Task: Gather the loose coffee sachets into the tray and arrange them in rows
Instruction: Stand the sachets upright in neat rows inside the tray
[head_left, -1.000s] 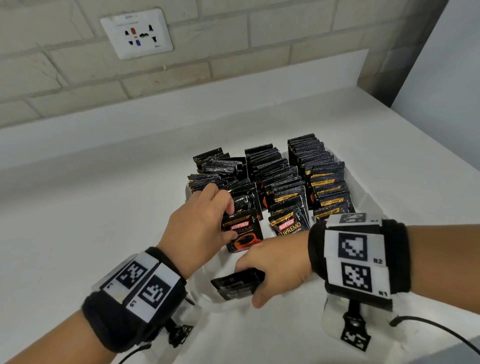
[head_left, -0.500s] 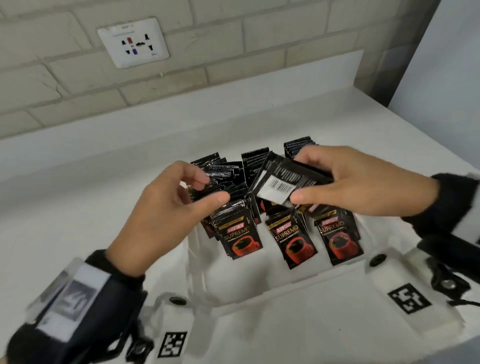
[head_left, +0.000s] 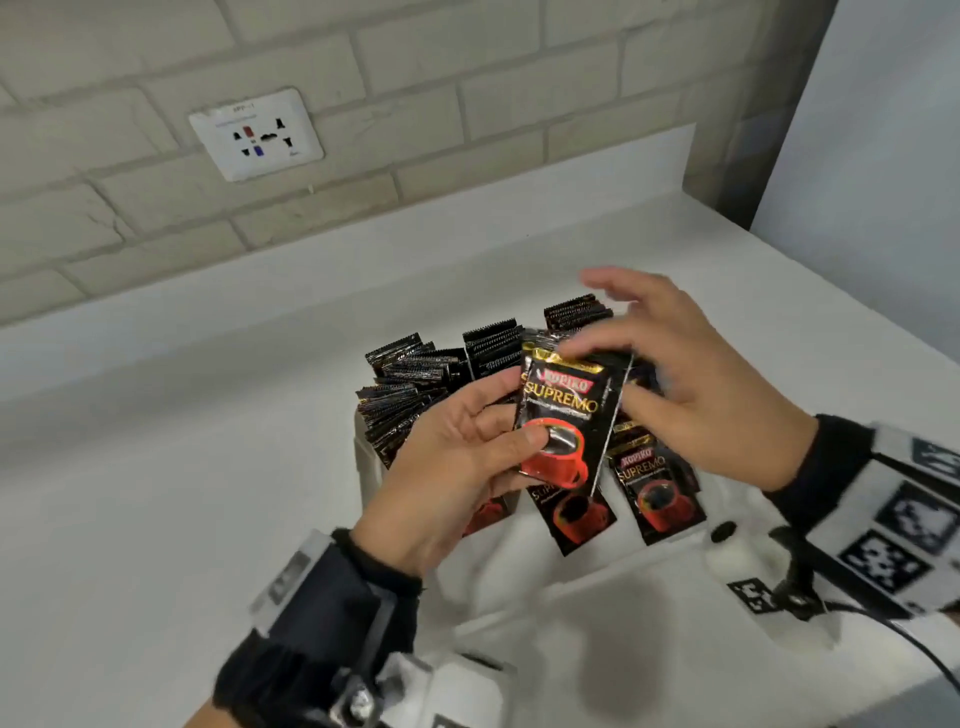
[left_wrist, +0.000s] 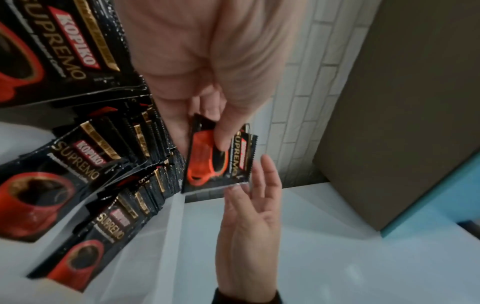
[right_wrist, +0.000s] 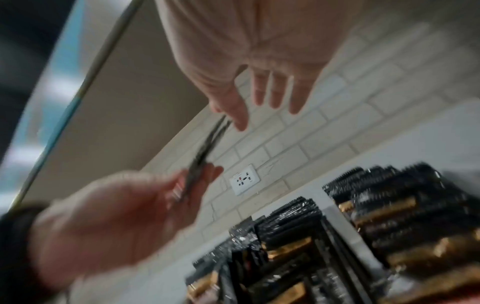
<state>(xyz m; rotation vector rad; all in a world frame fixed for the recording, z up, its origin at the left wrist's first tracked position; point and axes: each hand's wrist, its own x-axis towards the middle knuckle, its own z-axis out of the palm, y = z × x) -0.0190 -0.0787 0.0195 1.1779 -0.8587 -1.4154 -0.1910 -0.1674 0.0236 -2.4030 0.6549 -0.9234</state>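
My left hand (head_left: 498, 431) pinches a black Kopiko Supremo sachet (head_left: 563, 410) above the tray, thumb on its printed red cup. A second sachet's edge seems to show behind it. My right hand (head_left: 675, 379) hovers beside it with straight, spread fingers that touch its top edge. In the left wrist view the thumb presses the sachet (left_wrist: 218, 160) and the right hand (left_wrist: 249, 205) lies flat beside it. The right wrist view shows the sachet (right_wrist: 207, 148) edge-on. Below, the white tray (head_left: 366, 462) holds three rows of upright sachets (head_left: 493, 348).
The tray stands on a white counter (head_left: 182, 493) against a brick wall with a socket plate (head_left: 257, 135). A pale panel (head_left: 883, 156) rises at the right. A black cable (head_left: 924, 654) runs from my right wrist.
The right hand picked the sachet up from in front of the tray, passed it to the left hand and opened its fingers. The sachet now faces me print side up.
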